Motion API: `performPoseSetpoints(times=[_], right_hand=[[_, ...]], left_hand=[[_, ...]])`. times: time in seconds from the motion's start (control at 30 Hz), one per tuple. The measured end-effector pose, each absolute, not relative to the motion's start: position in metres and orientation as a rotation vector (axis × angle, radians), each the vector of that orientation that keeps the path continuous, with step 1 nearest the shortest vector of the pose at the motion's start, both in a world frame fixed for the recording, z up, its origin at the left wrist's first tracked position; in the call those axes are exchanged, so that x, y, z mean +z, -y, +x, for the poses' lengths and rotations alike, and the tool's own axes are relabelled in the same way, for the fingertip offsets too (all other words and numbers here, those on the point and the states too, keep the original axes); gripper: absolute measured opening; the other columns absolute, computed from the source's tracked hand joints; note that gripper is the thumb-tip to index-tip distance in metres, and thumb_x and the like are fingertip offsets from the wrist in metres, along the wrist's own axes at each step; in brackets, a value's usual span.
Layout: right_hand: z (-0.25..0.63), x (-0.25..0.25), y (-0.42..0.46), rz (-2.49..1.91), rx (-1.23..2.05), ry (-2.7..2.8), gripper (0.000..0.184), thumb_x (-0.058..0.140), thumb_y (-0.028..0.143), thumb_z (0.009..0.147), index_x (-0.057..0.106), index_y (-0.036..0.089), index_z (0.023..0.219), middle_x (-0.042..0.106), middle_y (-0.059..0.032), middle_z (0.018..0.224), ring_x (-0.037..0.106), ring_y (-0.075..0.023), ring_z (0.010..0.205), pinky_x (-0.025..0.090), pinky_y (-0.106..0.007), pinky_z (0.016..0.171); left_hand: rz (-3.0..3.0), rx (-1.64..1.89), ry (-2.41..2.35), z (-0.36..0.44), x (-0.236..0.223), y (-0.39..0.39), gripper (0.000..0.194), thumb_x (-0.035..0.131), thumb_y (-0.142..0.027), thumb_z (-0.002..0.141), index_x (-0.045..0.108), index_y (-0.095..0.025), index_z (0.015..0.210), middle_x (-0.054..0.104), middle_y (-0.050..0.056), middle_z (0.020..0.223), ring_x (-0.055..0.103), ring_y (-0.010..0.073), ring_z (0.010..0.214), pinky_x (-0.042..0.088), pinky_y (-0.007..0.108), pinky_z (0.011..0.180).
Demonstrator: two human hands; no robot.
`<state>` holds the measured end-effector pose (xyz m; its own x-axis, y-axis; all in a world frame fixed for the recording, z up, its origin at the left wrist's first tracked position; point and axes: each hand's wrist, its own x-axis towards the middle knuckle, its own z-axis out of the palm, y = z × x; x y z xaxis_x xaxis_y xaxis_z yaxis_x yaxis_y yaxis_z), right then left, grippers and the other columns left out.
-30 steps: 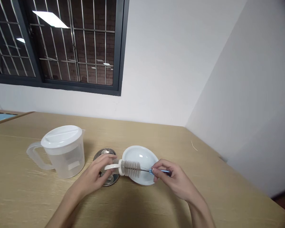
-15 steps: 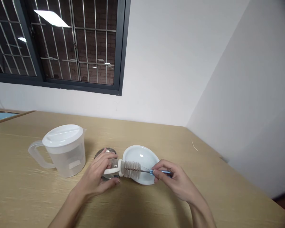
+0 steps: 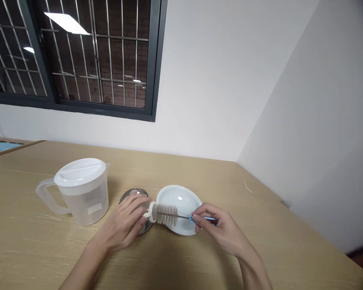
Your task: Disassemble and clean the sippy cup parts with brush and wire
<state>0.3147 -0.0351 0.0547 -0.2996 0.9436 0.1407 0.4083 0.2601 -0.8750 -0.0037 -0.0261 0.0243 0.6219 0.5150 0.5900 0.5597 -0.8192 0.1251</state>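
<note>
We record that, left of the white bowl, the left hand has brought its thumb, spread clear half a second ago, onto the handle of the white-collared container, largely covering it. The brush and right hand have shifted slightly toward the bowl's left.

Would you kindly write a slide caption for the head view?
Left hand grip: a small container; right hand grip: a brush.

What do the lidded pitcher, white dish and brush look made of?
Lidded pitcher: cloudy sides suggest translucent plastic. White dish: glossy, with a sharp highlight, perhaps ceramic. Brush: fine pale bristles, probably nylon; twisted stem, likely metal wire; smooth blue handle, perhaps plastic.
</note>
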Motion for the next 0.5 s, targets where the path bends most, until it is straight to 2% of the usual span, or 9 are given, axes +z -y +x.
performPoseSetpoints(times=[0.23,0.3,0.4,0.43,0.5], right_hand=[[0.315,0.052,0.034,-1.238,0.959,1.853,0.031,0.059,0.048,0.091,0.068,0.020,0.080,0.070,-0.0016,0.071,0.061,-0.0169,0.072,0.044,-0.028,0.068],[0.315,0.052,0.034,-1.237,0.945,1.846,0.031,0.059,0.048,0.091,0.068,0.020,0.079,0.070,-0.0018,0.071,0.061,-0.0167,0.072,0.045,-0.028,0.067],[0.314,0.053,0.035,-1.220,0.934,1.828,0.032,0.060,0.048,0.090,0.068,0.019,0.080,0.070,-0.0022,0.070,0.062,-0.0166,0.071,0.046,-0.028,0.067],[0.313,0.053,0.035,-1.211,0.938,1.823,0.033,0.060,0.049,0.090,0.068,0.019,0.079,0.070,-0.0024,0.069,0.062,-0.0167,0.070,0.047,-0.028,0.067],[0.312,0.054,0.037,-1.193,0.954,1.808,0.033,0.061,0.049,0.090,0.068,0.019,0.079,0.069,-0.0027,0.069,0.063,-0.0167,0.070,0.048,-0.028,0.067]], left_hand=[[-2.783,-0.862,1.009,-0.001,0.031,0.029,0.023,0.042,-0.014,0.093,0.055,-0.019,0.111,0.049,0.012,0.140,0.040,0.0269,0.134,0.035,0.052,0.114],[-2.775,-0.827,1.019,0.000,0.030,0.030,0.020,0.048,-0.023,0.093,0.056,-0.019,0.110,0.049,0.014,0.140,0.040,0.0298,0.134,0.033,0.057,0.114],[-2.685,-0.855,1.043,0.000,0.023,0.027,0.033,0.064,-0.043,0.085,0.057,-0.018,0.104,0.050,0.019,0.138,0.042,0.0349,0.134,0.029,0.064,0.114],[-2.640,-0.874,1.046,0.001,0.020,0.026,0.034,0.066,-0.045,0.083,0.057,-0.018,0.101,0.051,0.019,0.138,0.043,0.0353,0.134,0.028,0.065,0.114],[-2.568,-0.895,1.038,0.000,0.014,0.022,0.023,0.066,-0.038,0.086,0.056,-0.018,0.095,0.054,0.017,0.137,0.044,0.0336,0.135,0.029,0.064,0.115]])
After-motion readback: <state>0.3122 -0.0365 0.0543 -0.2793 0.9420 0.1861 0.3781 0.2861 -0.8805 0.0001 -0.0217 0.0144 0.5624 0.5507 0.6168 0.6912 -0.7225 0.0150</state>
